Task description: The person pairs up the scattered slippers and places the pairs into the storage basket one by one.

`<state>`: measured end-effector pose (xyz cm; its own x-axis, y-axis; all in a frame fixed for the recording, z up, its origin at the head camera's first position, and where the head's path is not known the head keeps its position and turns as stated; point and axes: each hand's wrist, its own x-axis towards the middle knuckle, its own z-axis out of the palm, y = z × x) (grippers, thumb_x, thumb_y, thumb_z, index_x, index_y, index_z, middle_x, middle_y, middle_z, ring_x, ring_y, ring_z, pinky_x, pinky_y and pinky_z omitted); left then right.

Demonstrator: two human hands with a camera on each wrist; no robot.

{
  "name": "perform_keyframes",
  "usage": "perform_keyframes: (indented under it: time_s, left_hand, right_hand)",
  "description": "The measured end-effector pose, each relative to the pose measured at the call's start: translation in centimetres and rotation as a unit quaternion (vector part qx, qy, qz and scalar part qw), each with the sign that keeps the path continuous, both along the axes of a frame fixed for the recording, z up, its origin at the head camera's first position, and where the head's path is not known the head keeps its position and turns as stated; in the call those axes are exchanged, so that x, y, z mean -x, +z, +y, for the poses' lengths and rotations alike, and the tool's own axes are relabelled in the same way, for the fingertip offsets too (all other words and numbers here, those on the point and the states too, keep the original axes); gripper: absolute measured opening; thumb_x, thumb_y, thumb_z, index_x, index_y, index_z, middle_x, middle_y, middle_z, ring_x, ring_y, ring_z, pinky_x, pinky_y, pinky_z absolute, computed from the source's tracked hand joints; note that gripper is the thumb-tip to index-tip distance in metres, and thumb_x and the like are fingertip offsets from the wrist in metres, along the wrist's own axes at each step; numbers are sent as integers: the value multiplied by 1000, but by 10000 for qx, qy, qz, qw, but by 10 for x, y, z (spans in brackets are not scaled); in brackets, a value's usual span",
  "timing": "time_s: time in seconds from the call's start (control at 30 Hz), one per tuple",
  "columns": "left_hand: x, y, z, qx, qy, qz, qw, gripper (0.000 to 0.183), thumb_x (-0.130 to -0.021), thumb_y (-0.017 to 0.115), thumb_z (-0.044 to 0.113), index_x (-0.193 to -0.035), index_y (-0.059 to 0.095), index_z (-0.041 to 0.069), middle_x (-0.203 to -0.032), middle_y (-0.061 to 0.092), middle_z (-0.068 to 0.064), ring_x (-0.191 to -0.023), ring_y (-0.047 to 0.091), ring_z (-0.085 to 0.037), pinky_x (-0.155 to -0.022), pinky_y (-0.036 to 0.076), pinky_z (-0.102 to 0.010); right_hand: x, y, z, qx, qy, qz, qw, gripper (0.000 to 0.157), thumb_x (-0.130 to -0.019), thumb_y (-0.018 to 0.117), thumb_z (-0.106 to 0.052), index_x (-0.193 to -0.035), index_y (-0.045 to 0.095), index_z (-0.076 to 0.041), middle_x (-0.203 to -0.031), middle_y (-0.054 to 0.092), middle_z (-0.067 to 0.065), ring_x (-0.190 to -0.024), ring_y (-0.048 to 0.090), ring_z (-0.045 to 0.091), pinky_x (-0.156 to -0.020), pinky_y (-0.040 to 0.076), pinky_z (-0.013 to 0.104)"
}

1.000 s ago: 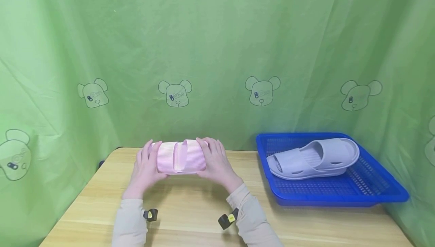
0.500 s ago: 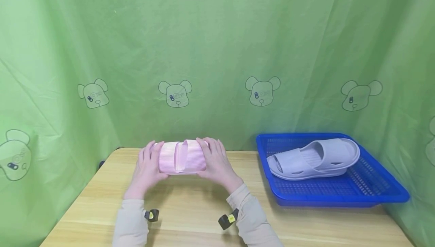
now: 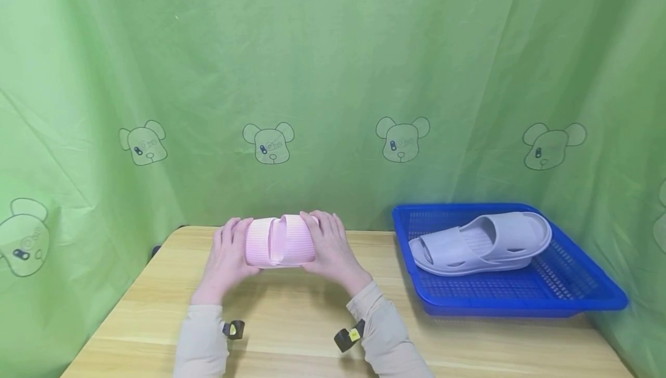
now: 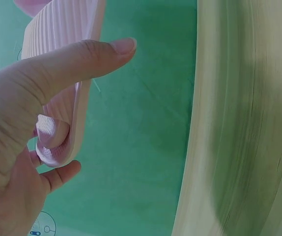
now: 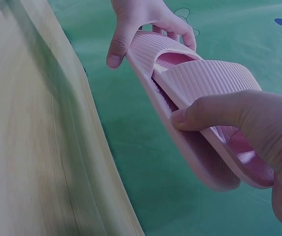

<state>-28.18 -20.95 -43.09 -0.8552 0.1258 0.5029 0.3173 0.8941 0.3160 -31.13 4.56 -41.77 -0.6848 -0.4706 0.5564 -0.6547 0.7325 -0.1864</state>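
Observation:
A pair of pink slippers with ribbed straps is held above the wooden table, toes overlapping in opposite directions. My left hand (image 3: 225, 259) grips the left slipper (image 3: 260, 244), its thumb along the near side and its fingers over the far side. My right hand (image 3: 333, 251) holds the right slipper (image 3: 299, 242) the same way. In the right wrist view, the right slipper (image 5: 207, 78) overlaps the left slipper (image 5: 143, 51), and the right thumb presses across both near edges. The left wrist view shows the left thumb lying over the edge of a pink slipper (image 4: 62, 27).
To the right on the wooden table (image 3: 291, 332) stands a blue mesh basket (image 3: 499, 308). A pair of grey slippers (image 3: 468, 245) lies in it, one fitted into the other. Green curtain (image 3: 333, 77) with bear prints hangs behind and at both sides.
My left hand has shifted slightly to the right with the left slipper, and the gap between the two straps has narrowed. The right hand stays nearly still.

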Motion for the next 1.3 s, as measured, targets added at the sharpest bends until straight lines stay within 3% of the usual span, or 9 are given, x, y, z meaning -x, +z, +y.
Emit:
perform_keyframes:
  time_s: [0.23,0.5,0.63,1.0,1.3]
  left_hand:
    - [0,-1,1,59,-26,41,10000,114,-51,95,27,-145,33,13,-146,32,-21,-132,30,-40,-112,35,-59]
    - [0,0,0,100,-51,125,9999,109,-51,93,27,-143,35,14,-144,33,-20,-129,32,-40,-106,42,-58]
    - [0,1,0,86,-33,118,9999,108,-52,93,26,-143,35,15,-144,33,-20,-129,32,-40,-106,43,-58]
    - [0,4,3,-144,-36,-242,9996,115,-57,92,29,-150,26,20,-155,22,-21,-139,23,-40,-113,30,-63]
    - [0,5,4,-280,-9,-501,9983,122,-58,92,33,-155,18,29,-160,15,-18,-143,18,-39,-114,26,-66]
  right_hand:
    - [-1,0,0,21,37,-90,10000,115,-56,92,-32,-150,28,-15,-141,40,11,-134,36,29,-122,20,53]
    - [1,-3,0,76,120,325,9994,115,-53,93,-34,-147,31,-13,-137,42,12,-130,39,29,-118,27,56]
    - [2,-3,0,109,133,310,9994,115,-53,93,-33,-148,31,-13,-138,42,12,-130,39,29,-118,26,57]
    - [2,5,6,123,79,76,9999,116,-54,93,-32,-149,31,-12,-139,42,13,-130,40,29,-119,26,54]
    - [1,7,10,212,51,-94,9997,115,-55,93,-31,-149,30,-13,-140,42,13,-131,40,29,-121,23,54]
